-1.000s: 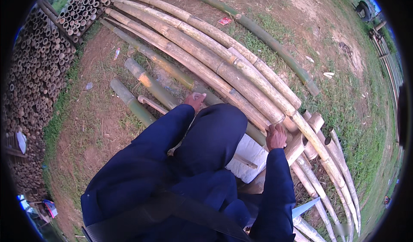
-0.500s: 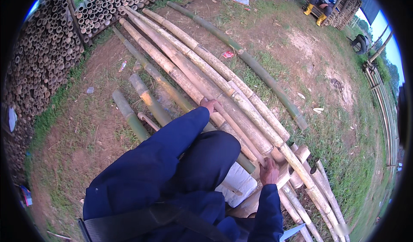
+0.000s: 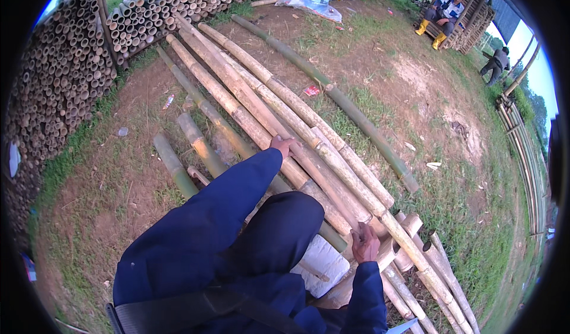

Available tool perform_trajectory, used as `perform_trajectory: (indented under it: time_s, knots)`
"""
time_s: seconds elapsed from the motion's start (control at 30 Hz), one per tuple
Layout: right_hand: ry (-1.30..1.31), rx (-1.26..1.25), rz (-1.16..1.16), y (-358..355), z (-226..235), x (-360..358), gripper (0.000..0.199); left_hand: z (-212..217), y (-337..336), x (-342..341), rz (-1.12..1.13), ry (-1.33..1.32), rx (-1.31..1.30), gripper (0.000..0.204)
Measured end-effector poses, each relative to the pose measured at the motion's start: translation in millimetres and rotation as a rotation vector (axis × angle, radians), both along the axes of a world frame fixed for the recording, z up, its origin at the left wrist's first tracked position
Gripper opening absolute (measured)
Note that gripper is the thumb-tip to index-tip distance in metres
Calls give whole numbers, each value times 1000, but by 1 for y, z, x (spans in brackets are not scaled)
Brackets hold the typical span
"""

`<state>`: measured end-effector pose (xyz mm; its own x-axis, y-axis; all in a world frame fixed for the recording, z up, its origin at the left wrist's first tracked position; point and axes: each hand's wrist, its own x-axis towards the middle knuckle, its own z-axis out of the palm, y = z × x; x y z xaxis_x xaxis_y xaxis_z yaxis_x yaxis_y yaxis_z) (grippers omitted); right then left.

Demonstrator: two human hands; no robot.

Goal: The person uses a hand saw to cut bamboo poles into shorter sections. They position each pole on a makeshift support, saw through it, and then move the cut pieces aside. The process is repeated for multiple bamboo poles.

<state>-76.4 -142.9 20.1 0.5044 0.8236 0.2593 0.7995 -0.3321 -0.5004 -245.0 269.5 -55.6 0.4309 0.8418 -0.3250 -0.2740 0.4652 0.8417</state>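
A long, pale bamboo slat [image 3: 252,103] lies lengthwise over other bamboo poles, slanting from far left to near right. My left hand [image 3: 281,146] is closed on it around mid-length, with the thumb and fingers at its edge. At its near end my right hand [image 3: 365,243] is curled round the slat, some fingers hidden from view. Alongside lie a yellowish pole [image 3: 219,87] on the left and a jointed pale pole [image 3: 350,172] on the right. My bent knee is close to the poles, between my arms.
A green pole [image 3: 362,118] lies to the right on grass and soil. Shorter green pieces [image 3: 176,166] rest at left. A whitish block [image 3: 323,263] sits by my knee. Stacked bamboo [image 3: 65,78] stands far left. A seated person in yellow boots [image 3: 438,40] and another person [image 3: 495,64] are far right.
The slat has shifted and turned between my hands, showing a broader face now. Both hands have moved slightly left in view. The distant person at far right has straightened up.
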Motion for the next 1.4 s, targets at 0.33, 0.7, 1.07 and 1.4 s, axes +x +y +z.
perform_trajectory:
  time_s: [0.33,0.7,1.07,1.4]
  knots:
    - [-58,9,-66,6,26,28,34,27,-1,26,-15,-215,-27,20]
    - [-323,103,-46,25,62,51,41,84,11,40,-26,-303,-66,23]
    - [-341,139,-31,24,114,62,42,123,-2,46,-1,-369,92,25]
    - [-221,77,-79,19,92,60,39,48,27,48,-3,-217,-94,45]
